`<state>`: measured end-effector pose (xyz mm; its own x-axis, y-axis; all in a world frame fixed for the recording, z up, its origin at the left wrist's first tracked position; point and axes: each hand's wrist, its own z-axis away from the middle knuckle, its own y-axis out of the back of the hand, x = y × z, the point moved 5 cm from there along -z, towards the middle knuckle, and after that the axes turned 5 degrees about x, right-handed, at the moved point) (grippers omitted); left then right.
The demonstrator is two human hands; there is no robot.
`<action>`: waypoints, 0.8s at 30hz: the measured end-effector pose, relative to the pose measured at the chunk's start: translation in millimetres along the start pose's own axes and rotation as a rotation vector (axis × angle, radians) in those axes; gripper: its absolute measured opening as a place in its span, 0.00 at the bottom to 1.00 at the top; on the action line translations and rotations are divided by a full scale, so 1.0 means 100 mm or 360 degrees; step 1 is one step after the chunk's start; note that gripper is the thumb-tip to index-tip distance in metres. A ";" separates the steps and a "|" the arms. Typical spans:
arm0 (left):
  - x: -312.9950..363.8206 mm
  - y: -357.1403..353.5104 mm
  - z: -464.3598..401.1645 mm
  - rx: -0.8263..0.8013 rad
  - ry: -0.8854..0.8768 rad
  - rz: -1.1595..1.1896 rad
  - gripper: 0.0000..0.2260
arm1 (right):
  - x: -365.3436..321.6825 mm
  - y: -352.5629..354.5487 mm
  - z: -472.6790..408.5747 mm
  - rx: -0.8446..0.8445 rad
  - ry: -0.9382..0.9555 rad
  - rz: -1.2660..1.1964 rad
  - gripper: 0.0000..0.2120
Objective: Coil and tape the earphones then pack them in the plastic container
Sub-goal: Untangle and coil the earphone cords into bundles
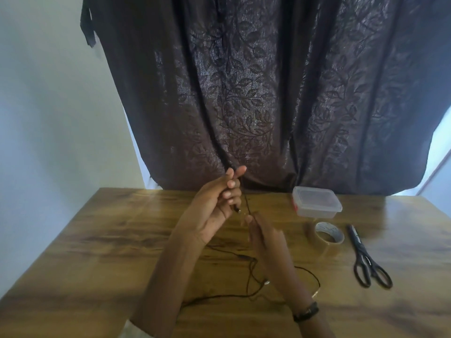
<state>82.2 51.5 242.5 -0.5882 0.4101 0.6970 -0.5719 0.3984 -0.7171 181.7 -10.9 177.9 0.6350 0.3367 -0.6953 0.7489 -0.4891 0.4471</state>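
My left hand [217,206] is raised above the table and its curled fingers hold the plug end of the black earphones; the plug tip [237,211] pokes out below the fingers. From there the thin cable runs down to my right hand [264,236], which pinches it just right of the left hand. Loose loops of the earphone cable [253,272] lie on the table under both wrists. A clear plastic container [316,202] with its lid on stands at the back right. In front of it sits a roll of clear tape [329,234].
Black scissors [367,262] lie shut to the right of the tape. The wooden table [97,240] stands against a dark patterned curtain [268,93]. A watch is on my right wrist [306,312].
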 end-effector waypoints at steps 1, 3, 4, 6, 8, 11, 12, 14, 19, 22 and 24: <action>0.03 0.01 -0.01 0.0006 -0.0089 0.0000 0.15 | 0.00 -0.04 0.05 -0.0033 -0.0017 0.0062 0.09; 0.09 0.04 0.00 0.0021 -0.0237 -0.0065 0.17 | -0.04 -0.08 0.14 -0.0125 0.0023 0.0319 0.15; 0.10 0.07 0.01 0.0050 -0.0302 -0.0160 0.17 | -0.08 -0.08 0.16 -0.0151 0.0078 0.0470 0.17; 0.13 0.11 0.03 0.0154 -0.0445 -0.0494 0.15 | -0.22 -0.01 0.17 -0.0141 0.0196 0.0682 0.18; 0.15 0.11 0.06 0.0193 -0.0573 -0.0861 0.16 | -0.34 0.11 0.12 -0.0083 0.0291 0.0780 0.14; 0.15 0.09 0.09 0.0145 -0.0658 -0.1116 0.18 | -0.48 0.30 0.04 -0.0037 0.0421 0.0892 0.12; 0.14 0.09 0.09 0.0119 -0.0677 -0.1149 0.19 | -0.52 0.32 0.02 -0.0076 0.0477 0.0928 0.12; 0.12 0.08 0.10 0.0046 -0.0702 -0.1216 0.19 | -0.60 0.34 0.00 -0.0177 0.0598 0.0951 0.13; -0.02 0.02 0.19 -0.0178 -0.0563 -0.1419 0.17 | -0.73 0.41 -0.26 -0.0244 0.0655 0.0742 0.21; -0.05 0.00 0.26 -0.0267 -0.0509 -0.1440 0.13 | -0.75 0.56 -0.52 -0.0228 0.0642 0.0528 0.19; -0.05 -0.06 0.32 -0.0318 -0.0475 -0.1422 0.16 | -0.76 0.64 -0.66 -0.0239 0.0683 0.0412 0.16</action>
<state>70.0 20.5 243.0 -0.1197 -0.3272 0.9373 -0.7877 0.6060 0.1110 193.6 -14.6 296.1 0.7997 0.5352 -0.2722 0.5562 -0.4896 0.6714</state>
